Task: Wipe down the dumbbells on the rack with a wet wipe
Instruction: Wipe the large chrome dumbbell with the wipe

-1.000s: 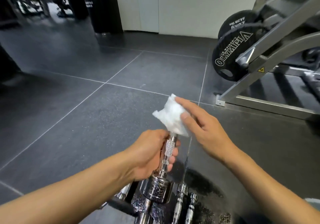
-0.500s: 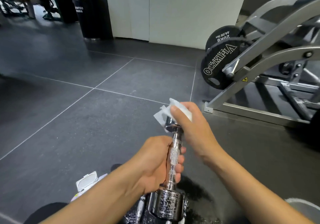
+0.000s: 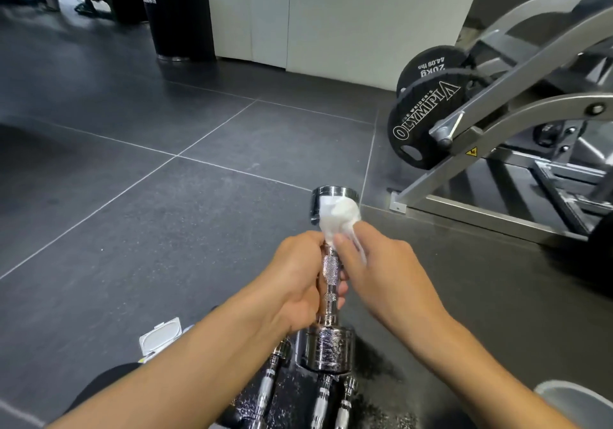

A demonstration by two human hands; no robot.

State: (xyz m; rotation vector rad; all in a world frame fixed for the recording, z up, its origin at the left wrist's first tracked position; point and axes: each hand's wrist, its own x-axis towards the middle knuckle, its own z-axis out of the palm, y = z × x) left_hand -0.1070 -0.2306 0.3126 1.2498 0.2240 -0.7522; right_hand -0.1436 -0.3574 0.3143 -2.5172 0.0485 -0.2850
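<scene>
Left hand grips chrome dumbbell; right hand pinches wet wipe on its upper head; dumbbells below likely unwiped.

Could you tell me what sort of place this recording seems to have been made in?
Most likely a gym: a black Olympia weight plate hangs on a grey steel machine, and the left hand holds a chrome dumbbell.

Glossy chrome dumbbell, knurled handle
</scene>
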